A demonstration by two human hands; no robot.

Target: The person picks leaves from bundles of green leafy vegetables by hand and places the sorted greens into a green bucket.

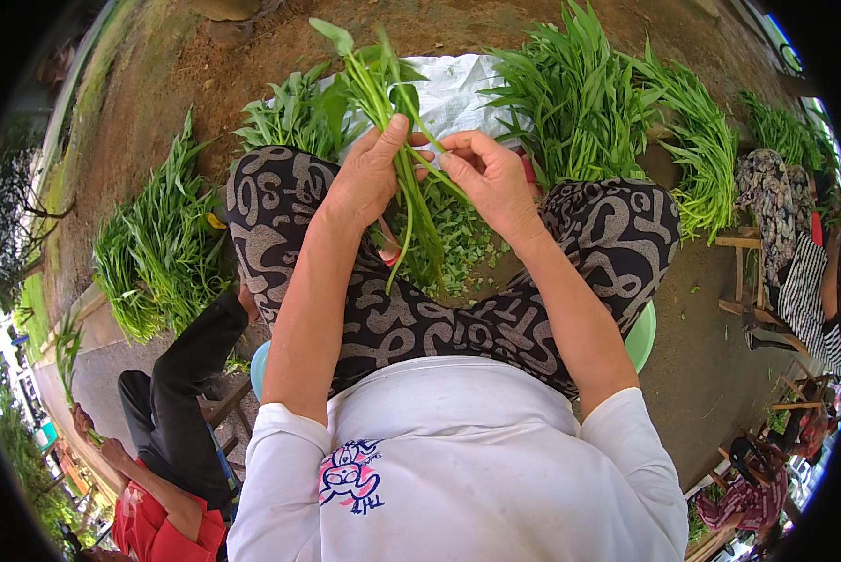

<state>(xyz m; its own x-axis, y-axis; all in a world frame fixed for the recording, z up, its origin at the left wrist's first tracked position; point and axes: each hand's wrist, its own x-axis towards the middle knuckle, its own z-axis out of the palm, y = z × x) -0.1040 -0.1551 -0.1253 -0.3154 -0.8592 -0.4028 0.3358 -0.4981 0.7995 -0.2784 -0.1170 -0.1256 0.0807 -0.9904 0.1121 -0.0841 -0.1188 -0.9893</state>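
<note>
My left hand (371,168) grips a small bunch of leafy green stems (364,81), which look like water spinach. Leaves fan out above that thumb, while the stalks hang down between my knees. With thumb and forefinger, my right hand (490,175) pinches one stalk of the bunch, just right of the left hand. Below the hands, the ground is strewn with torn leaf pieces (469,246). Beyond the hands lies a white plastic sheet (455,88), with a smaller heap of greens (290,116) at its left side and a tall heap (575,98) at its right.
More greens lie in a pile at left (167,239) and another at right (705,147). At lower left a person in a red shirt (160,513) holds stems. Other people sit at the right rim near wooden stools (743,242). A green plastic rim (641,337) shows beside my right thigh.
</note>
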